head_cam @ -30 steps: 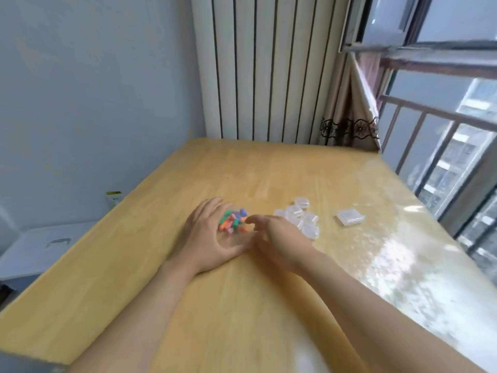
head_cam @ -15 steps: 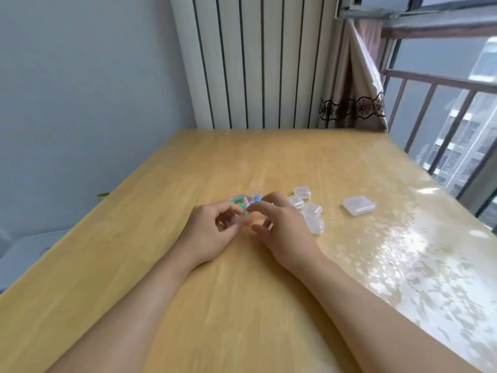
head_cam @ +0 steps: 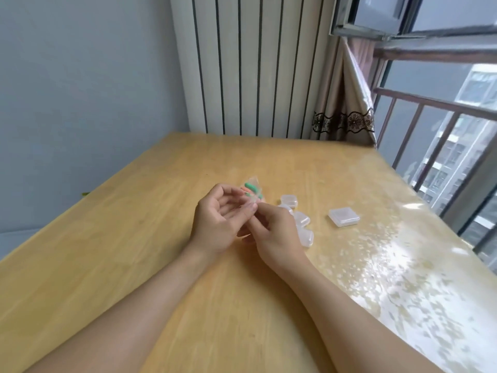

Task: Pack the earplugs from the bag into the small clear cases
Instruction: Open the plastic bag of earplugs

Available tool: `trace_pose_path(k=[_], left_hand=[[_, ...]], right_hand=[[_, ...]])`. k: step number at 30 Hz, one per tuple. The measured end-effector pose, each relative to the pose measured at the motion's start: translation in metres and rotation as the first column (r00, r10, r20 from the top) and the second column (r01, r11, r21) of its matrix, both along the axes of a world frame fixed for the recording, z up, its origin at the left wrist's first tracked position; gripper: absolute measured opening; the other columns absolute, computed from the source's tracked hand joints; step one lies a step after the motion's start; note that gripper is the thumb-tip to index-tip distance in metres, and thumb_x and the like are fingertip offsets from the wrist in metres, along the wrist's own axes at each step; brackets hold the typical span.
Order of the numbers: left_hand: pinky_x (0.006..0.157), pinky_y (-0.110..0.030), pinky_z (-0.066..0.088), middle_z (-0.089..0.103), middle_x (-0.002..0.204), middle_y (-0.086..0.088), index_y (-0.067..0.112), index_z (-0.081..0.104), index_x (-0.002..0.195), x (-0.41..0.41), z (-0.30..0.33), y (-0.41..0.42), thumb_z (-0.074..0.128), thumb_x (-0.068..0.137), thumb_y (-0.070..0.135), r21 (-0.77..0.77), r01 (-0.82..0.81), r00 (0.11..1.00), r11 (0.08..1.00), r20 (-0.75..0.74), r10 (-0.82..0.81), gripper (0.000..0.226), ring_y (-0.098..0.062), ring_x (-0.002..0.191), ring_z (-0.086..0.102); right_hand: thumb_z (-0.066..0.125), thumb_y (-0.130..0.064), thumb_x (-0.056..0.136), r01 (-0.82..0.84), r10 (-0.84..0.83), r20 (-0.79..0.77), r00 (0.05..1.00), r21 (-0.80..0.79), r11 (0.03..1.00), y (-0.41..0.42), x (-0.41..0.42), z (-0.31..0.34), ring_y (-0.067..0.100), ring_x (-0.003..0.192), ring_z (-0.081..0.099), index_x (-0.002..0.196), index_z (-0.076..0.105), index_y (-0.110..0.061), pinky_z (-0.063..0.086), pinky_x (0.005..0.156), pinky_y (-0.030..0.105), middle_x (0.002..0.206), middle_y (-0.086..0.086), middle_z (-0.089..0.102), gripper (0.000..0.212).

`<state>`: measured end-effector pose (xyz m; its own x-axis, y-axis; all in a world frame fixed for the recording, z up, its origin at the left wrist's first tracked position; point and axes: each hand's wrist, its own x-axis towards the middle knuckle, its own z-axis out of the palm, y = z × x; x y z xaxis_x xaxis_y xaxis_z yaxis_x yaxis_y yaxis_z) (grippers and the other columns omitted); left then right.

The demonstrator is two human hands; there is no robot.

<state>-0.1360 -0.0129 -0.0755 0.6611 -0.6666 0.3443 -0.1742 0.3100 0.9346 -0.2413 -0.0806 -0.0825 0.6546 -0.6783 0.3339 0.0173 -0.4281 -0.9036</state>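
Note:
A small clear bag (head_cam: 253, 189) with green and orange earplugs inside sits between my two hands, just above the wooden table (head_cam: 134, 238). My left hand (head_cam: 217, 222) is turned palm up and pinches the bag's near edge with thumb and fingers. My right hand (head_cam: 274, 232) pinches the same edge from the right. Several small clear cases (head_cam: 289, 200) lie in a cluster right of my right hand, partly hidden by it. A flatter square clear case (head_cam: 344, 217) lies apart, further right.
A white ribbed radiator panel (head_cam: 252, 65) and a curtain (head_cam: 344, 114) stand behind the table's far edge. A window with a railing (head_cam: 435, 103) runs along the right side. The table's right half has a glossy patterned cover (head_cam: 403, 265).
My left hand has turned palm up and both hands have lifted the bag's edge. The earplugs now sit in the far end of the bag, behind my fingers.

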Motion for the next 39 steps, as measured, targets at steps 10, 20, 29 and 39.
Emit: trace_pose_path(k=[10, 20, 29, 39], left_hand=[[0.086, -0.032, 0.058, 0.078, 0.105, -0.003, 0.008, 0.070, 0.110, 0.004, -0.007, 0.004, 0.064, 0.093, 0.003, 0.112, 0.047, 0.977, 0.993, 0.202, -0.069, 0.019, -0.016, 0.099, 0.074], [0.067, -0.030, 0.061, 0.077, 0.074, -0.006, 0.002, 0.078, 0.087, 0.011, 0.000, 0.006, 0.077, 0.084, 0.003, 0.148, -0.012, 0.999, 0.989, 0.036, 0.007, 0.003, -0.018, 0.066, 0.074], [0.080, -0.047, 0.063, 0.077, 0.068, -0.004, 0.012, 0.080, 0.073, 0.016, 0.000, 0.013, 0.076, 0.080, 0.002, 0.282, -0.073, 0.980, 0.957, 0.197, 0.017, 0.013, -0.020, 0.068, 0.076], [0.067, -0.039, 0.064, 0.072, 0.058, -0.003, 0.008, 0.072, 0.063, 0.006, 0.006, 0.011, 0.074, 0.074, 0.004, 0.331, -0.204, 0.960, 0.921, 0.250, 0.122, 0.011, -0.019, 0.055, 0.073]], right_hand=[[0.066, -0.018, 0.096, -0.002, -0.027, 0.085, 0.996, 0.326, 0.945, -0.007, -0.006, 0.005, 0.011, 0.065, 0.067, 0.090, 0.077, -0.007, 0.056, 0.063, 0.025, 0.075, 0.016, 0.073, 0.017], [0.064, -0.013, 0.093, 0.022, -0.025, 0.013, 1.000, 0.194, 0.981, -0.007, -0.007, 0.006, 0.006, 0.057, 0.055, 0.081, 0.070, -0.002, 0.042, 0.055, 0.015, 0.060, -0.003, 0.063, 0.018], [0.067, -0.008, 0.090, 0.051, -0.050, -0.013, 0.999, 0.142, 0.989, -0.004, -0.004, 0.004, 0.009, 0.053, 0.061, 0.078, 0.071, -0.001, 0.048, 0.055, 0.021, 0.064, 0.007, 0.071, 0.014], [0.063, -0.007, 0.079, 0.189, -0.186, -0.076, 0.980, 0.038, 0.981, -0.002, -0.004, 0.005, 0.015, 0.051, 0.058, 0.072, 0.064, 0.000, 0.046, 0.052, 0.027, 0.053, 0.000, 0.060, 0.010]])
